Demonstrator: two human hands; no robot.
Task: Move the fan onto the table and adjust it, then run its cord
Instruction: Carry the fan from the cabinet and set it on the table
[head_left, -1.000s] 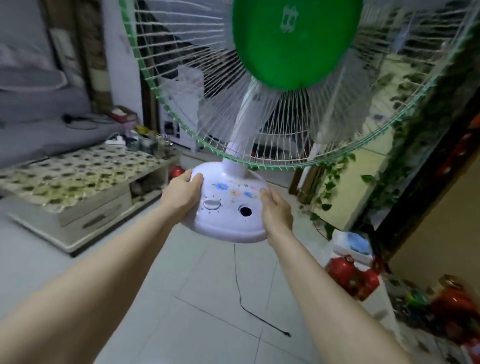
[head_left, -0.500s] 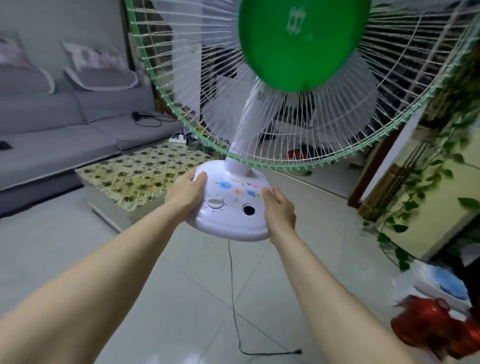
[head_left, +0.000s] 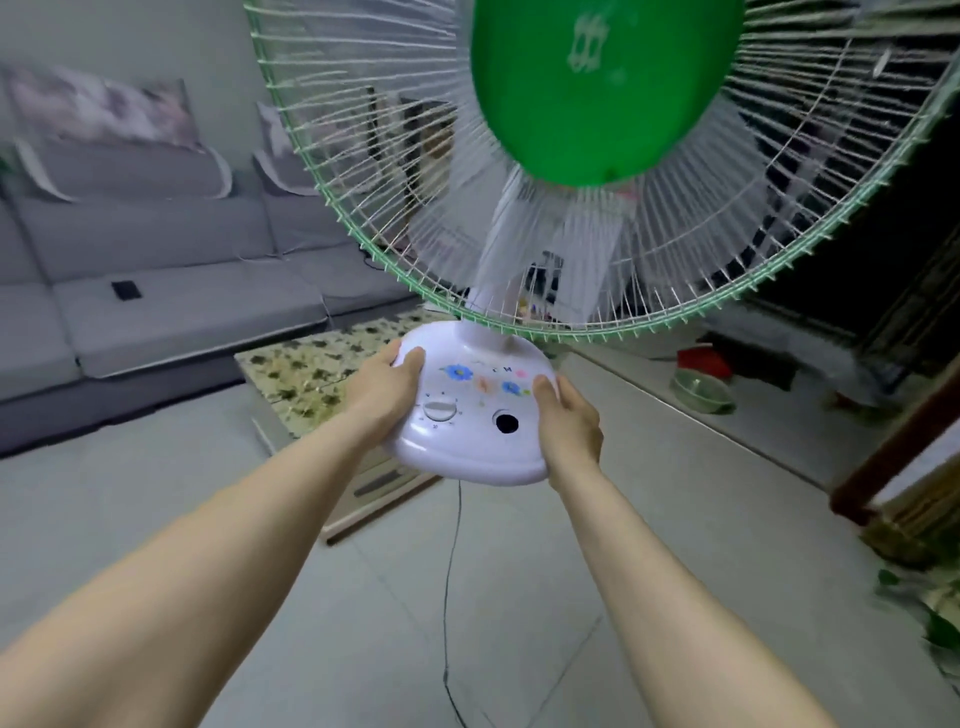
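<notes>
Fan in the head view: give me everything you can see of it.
A white plastic desk fan with a green-rimmed wire cage and green centre cap, translucent blades inside. Its rounded white base carries flower decals, a rotary knob and a dark round hole. It is held upright in the air above the tiled floor, left hand and right hand gripping the base's sides. A thin black cord hangs from under it.

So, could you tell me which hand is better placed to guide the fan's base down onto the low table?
Probably the left hand: it grips the base on the side where the table lies. The right hand holds the far side.
</notes>
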